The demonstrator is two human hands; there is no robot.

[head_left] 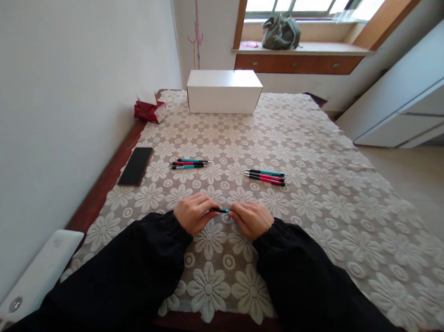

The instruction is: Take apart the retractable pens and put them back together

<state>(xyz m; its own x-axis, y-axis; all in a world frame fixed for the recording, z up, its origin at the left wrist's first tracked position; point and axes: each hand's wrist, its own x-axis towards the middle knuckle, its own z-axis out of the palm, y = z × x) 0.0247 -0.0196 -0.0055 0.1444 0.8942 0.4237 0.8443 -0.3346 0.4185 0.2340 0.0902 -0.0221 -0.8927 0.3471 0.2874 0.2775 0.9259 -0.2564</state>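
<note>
Between both hands, over the near part of the table, is a black and teal pen (221, 210), held level. My left hand (194, 212) pinches its black end, and my right hand (251, 219) grips the teal end; both ends are hidden by the fingers. Beyond my left hand lies a group of three pens (189, 164), teal, red and teal with black parts. Past my right hand, another group of three pens (265, 176) lies side by side, one teal and two red.
A lace-patterned tablecloth (302, 141) covers the table. At left rests a black phone (135, 166); farther back are a red tissue pack (149, 111) and a white box (223, 100). A white power strip (40, 275) sits by the left wall.
</note>
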